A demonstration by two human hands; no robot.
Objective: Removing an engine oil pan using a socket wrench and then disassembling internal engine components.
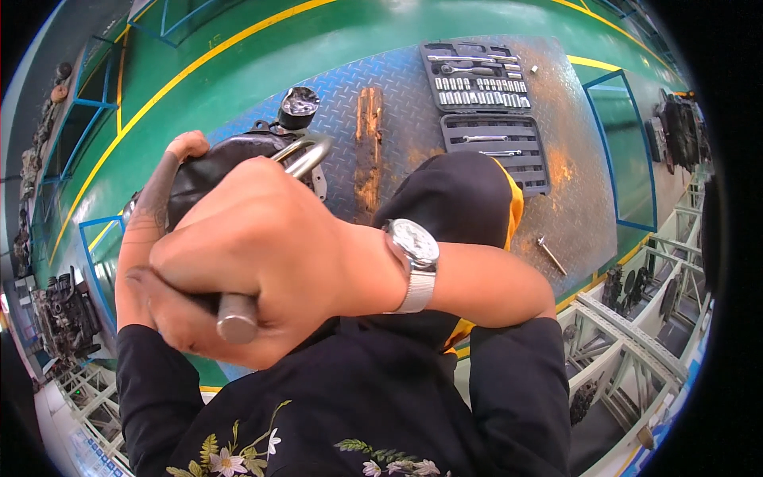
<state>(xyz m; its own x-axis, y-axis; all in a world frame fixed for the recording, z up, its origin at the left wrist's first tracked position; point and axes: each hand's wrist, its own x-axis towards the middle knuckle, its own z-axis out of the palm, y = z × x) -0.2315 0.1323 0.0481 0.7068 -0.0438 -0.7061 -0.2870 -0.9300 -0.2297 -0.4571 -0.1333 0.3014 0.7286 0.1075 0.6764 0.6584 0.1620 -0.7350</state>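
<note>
My right hand [246, 230] fills the centre, closed around a steel bar tool [237, 316]; its round end pokes from beneath my fingers and bent chrome metal shows above my knuckles. Behind it, my left hand [188, 145] grips the upper left edge of a large black metal part [226, 147], which lies on a steel plate and is mostly hidden by my right hand. A black cylinder [297, 111] with a crumpled silvery top sits at that part's far end. A worn wooden block [367, 143] lies just to the right.
An open socket-set case [477, 87] with wrenches lies on the rusty diamond plate [576, 215]. A loose extension bar [551, 256] is at lower right, near my black-trousered knee. Blue-framed panels [620, 151], white metal frames [628, 334] and engines [67, 314] surround the green floor.
</note>
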